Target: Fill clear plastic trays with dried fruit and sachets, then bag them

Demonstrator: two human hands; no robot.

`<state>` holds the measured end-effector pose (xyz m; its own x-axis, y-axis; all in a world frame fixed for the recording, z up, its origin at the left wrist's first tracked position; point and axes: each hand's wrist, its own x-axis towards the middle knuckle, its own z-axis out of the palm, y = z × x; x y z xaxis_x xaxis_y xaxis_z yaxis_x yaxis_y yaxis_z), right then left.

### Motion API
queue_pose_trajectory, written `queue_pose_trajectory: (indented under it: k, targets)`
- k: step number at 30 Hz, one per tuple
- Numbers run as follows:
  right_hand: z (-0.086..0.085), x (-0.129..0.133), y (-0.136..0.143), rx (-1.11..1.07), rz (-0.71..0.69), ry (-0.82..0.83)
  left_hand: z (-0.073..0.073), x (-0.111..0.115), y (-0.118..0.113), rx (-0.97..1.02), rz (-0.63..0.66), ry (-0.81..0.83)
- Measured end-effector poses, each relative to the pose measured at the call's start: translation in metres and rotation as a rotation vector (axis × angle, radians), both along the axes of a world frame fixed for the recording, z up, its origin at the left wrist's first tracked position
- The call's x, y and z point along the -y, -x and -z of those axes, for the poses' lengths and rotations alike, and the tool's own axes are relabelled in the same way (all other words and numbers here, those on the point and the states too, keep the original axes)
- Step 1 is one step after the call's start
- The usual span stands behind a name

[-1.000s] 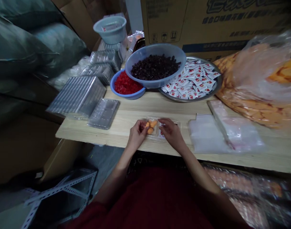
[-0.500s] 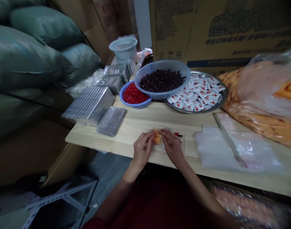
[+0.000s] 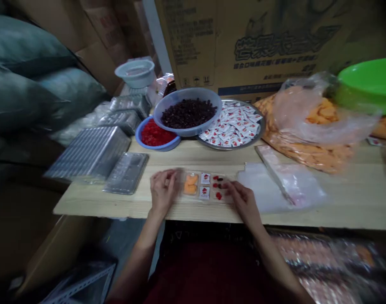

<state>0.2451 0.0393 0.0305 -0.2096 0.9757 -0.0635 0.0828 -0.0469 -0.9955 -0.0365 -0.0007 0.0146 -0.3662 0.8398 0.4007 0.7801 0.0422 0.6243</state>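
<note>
A clear tray [image 3: 195, 199] lies near the table's front edge. Orange pieces [image 3: 191, 184] fill its left part, two small printed sachets [image 3: 205, 178] sit in the middle, and red and dark bits [image 3: 218, 195] are at the right. My left hand [image 3: 164, 190] is just left of the tray, its fingers bent and blurred; whether they hold anything is unclear. At the tray's right end is my right hand [image 3: 242, 198], fingertips close together by the dark bits; what they grip, if anything, is too small to tell.
Behind the tray stand a bowl of dark pieces [image 3: 189, 113], a bowl of red pieces [image 3: 156, 134] and a pan of sachets [image 3: 232, 126]. Stacked clear trays [image 3: 91, 150] are left; plastic bags [image 3: 284, 181], a large orange-filled bag [image 3: 303, 145] and a green basin [image 3: 370, 84] are right.
My hands have moved apart from the orange pieces, which now lie in the tray's left part. My right hand has gone to the tray's right end. The view has turned rightward.
</note>
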Motion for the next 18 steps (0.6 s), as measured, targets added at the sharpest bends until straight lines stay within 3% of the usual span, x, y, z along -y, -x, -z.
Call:
queue_pose_trajectory:
  k: [4,8,11,18]
  targets:
    - [0.015,0.01,-0.017,0.131,0.015,-0.088,-0.025,0.003,0.079,-0.112,-0.297,-0.025]
    - [0.027,0.02,-0.011,0.16,-0.08,-0.073,-0.028,0.009,0.14,-0.043,-0.368,0.287]
    - [0.031,0.025,-0.004,0.163,-0.099,-0.059,-0.016,0.011,0.16,0.039,-0.347,0.446]
    - [0.033,0.027,-0.005,0.213,-0.108,0.014,0.009,0.009,0.173,0.114,-0.353,0.5]
